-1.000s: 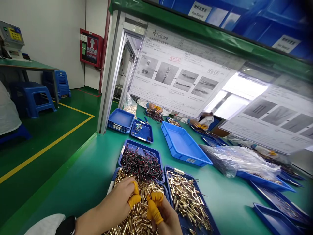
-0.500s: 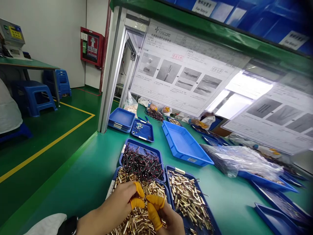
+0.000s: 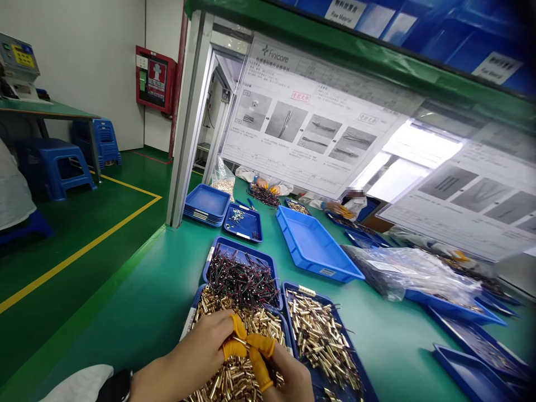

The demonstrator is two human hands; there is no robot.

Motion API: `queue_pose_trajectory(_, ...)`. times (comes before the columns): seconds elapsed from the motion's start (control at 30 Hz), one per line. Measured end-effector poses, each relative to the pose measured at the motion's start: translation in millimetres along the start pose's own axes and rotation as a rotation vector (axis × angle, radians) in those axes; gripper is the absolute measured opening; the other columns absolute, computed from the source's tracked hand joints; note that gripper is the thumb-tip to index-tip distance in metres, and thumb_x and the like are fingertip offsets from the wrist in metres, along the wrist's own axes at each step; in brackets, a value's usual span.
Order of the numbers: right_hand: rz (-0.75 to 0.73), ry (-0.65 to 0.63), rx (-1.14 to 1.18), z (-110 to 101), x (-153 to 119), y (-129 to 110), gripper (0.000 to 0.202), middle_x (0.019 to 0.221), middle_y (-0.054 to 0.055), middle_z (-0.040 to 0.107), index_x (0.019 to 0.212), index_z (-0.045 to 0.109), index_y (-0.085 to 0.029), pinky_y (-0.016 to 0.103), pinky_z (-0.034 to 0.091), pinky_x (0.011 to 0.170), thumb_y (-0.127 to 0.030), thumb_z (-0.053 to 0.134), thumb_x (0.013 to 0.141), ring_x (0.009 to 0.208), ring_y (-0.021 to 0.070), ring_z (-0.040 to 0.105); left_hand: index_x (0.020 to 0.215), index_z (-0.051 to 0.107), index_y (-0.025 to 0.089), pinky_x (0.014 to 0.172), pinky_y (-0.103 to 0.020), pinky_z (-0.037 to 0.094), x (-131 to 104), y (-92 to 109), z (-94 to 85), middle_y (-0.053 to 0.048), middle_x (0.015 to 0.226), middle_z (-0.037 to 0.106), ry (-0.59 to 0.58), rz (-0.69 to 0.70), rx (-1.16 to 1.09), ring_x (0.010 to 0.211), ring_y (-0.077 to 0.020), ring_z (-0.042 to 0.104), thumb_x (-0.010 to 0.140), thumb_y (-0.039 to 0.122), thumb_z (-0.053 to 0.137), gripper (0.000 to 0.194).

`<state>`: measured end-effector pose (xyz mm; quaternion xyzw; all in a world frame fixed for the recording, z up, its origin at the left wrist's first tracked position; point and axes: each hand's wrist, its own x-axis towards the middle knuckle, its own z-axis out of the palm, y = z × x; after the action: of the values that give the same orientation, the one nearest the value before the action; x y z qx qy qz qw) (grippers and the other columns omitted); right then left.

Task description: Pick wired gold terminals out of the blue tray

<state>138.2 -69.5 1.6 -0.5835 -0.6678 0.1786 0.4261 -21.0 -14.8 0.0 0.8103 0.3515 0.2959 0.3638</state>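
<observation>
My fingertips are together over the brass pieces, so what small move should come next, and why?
Perhaps ease the right hand open slightly while the left hand grips the slim piece: both seem to pinch it, and the yellow finger covers hide its ends, so those can't be checked.

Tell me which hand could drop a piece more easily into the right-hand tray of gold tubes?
Probably the right hand: it looks just beside that tray. The left hand is farther away, with the right hand in between.
</observation>
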Motion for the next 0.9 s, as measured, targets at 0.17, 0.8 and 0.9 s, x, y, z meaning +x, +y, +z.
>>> queue_pose_trajectory(0.17, 0.199, 0.048, 0.206, 10.9, -5.5, 4.2, 0.007, 0.047, -0.007, 0.053, 0.077, 0.051, -0.023, 0.018, 0.033, 0.033, -0.030, 0.053, 0.078, 0.033, 0.0101, 0.046, 0.069, 0.052, 0.016, 0.066, -0.024, 0.040, -1.3, 2.4, -0.9, -0.002, 0.081, 0.060, -0.014, 0.120, 0.145, 0.075, -0.0174, 0.053, 0.077, -0.002, 0.054, 0.021)
queue_pose_trajectory(0.8, 0.337, 0.039, 0.458, 5.2, 0.9, 2.3, 0.036, 0.049, -0.006, 0.049, 0.062, 0.058, -0.017, 0.016, 0.033, 0.038, -0.052, 0.066, 0.067, 0.038, 0.0069, 0.041, 0.073, 0.058, 0.015, 0.072, -0.028, 0.040, 0.9, 10.1, -6.3, -0.002, 0.077, 0.058, 0.022, 0.043, 0.189, 0.081, -0.0186, 0.050, 0.076, -0.001, 0.062, 0.017)
queue_pose_trajectory(0.9, 0.313, 0.070, 0.437, 5.8, 0.0, 5.8, 0.035, 0.049, -0.005, 0.052, 0.063, 0.061, -0.018, 0.017, 0.037, 0.039, -0.052, 0.068, 0.065, 0.038, 0.0081, 0.046, 0.068, 0.055, 0.016, 0.071, -0.028, 0.039, 0.2, 10.7, -6.0, -0.001, 0.076, 0.058, 0.003, 0.069, 0.231, 0.080, -0.0183, 0.050, 0.077, 0.001, 0.061, 0.019)
